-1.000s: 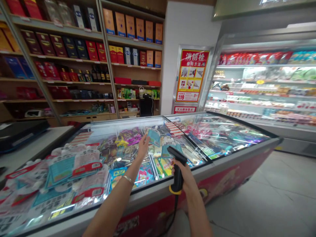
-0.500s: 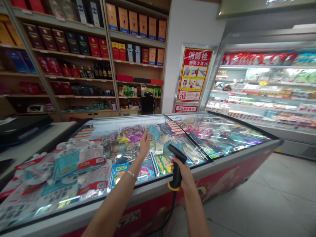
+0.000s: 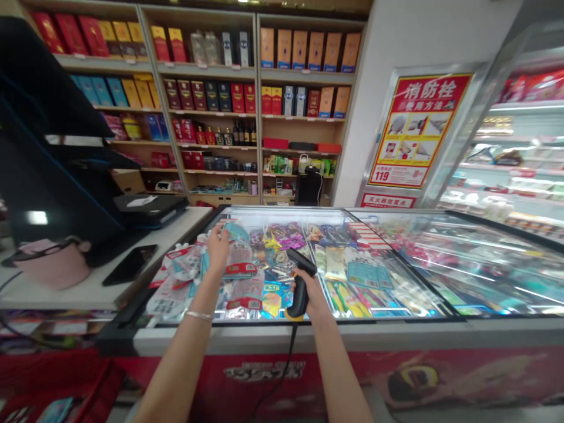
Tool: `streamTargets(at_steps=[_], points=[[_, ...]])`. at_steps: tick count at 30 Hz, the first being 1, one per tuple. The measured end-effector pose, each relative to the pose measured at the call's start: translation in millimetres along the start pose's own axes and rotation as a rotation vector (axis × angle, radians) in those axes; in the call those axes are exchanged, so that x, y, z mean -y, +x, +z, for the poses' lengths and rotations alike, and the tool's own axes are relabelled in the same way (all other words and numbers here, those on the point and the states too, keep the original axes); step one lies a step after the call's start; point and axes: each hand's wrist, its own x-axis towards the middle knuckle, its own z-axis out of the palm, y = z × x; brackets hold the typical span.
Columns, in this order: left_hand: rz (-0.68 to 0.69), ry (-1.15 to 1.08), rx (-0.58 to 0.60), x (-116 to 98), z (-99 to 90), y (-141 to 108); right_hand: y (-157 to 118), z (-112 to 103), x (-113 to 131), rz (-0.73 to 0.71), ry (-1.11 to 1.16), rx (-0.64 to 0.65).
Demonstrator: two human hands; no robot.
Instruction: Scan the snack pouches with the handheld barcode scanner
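Observation:
My right hand (image 3: 311,288) is wrapped round the grip of a black barcode scanner (image 3: 298,298), its head tilted up and left, its cable hanging down in front of the freezer. Over at the left, my left hand (image 3: 217,251) pinches a blue-and-white snack packet (image 3: 237,232) by its edge, above a pile of similar red, white and blue packets (image 3: 240,288). The pile lies on the glass lid of a chest freezer (image 3: 282,335). Another blue-and-white packet (image 3: 368,274) rests on the glass to the right of the scanner. Colourful bags (image 3: 284,237) show through the lid.
On the counter (image 3: 106,294) at left are a phone (image 3: 131,264), a pink container (image 3: 53,267) and a dark monitor (image 3: 48,135). A red basket (image 3: 83,385) stands below. Behind are shelves of boxes (image 3: 299,50); a lit fridge (image 3: 524,153) is at right.
The view has swung left, bringing the counter and monitor in. My left hand has carried its packet leftward to the pile. My right hand still grips the scanner.

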Motion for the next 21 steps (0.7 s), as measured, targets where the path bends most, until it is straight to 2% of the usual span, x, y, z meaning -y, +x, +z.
streamTargets(at_steps=[2, 3, 4, 6, 8, 9, 14, 18, 21], points=[[0.163, 0.337, -0.101, 7.4, -27.7, -1.6, 6.0, 17.6, -19.1, 0.046, 0.0, 0.04], [0.252, 0.486, -0.091, 11.6, -37.1, -5.2, 8.2, 24.3, -28.2, 0.079, -0.002, 0.049], [0.328, 0.609, -0.029, 16.2, -43.5, -9.8, 10.0, 29.5, -36.4, 0.114, -0.005, 0.049], [0.398, 0.779, 0.169, 26.7, -48.7, -18.9, 12.2, 35.8, -49.1, 0.182, -0.009, 0.039], [0.38, 0.881, 0.303, 37.4, -47.6, -24.8, 13.6, 37.5, -55.8, 0.238, -0.013, 0.027], [0.359, 0.914, 0.323, 41.9, -46.2, -26.2, 14.2, 37.2, -57.3, 0.259, -0.019, 0.025], [0.339, 0.937, 0.3, 52.3, -42.9, -25.7, 17.7, 35.2, -59.0, 0.295, -0.052, 0.044], [0.316, 0.937, 0.308, 44.9, -45.4, -25.0, 14.8, 33.6, -52.9, 0.268, -0.029, -0.005], [0.277, 1.019, 0.283, 25.9, -38.5, -27.0, 7.3, 19.9, -30.2, 0.19, 0.015, -0.051]])
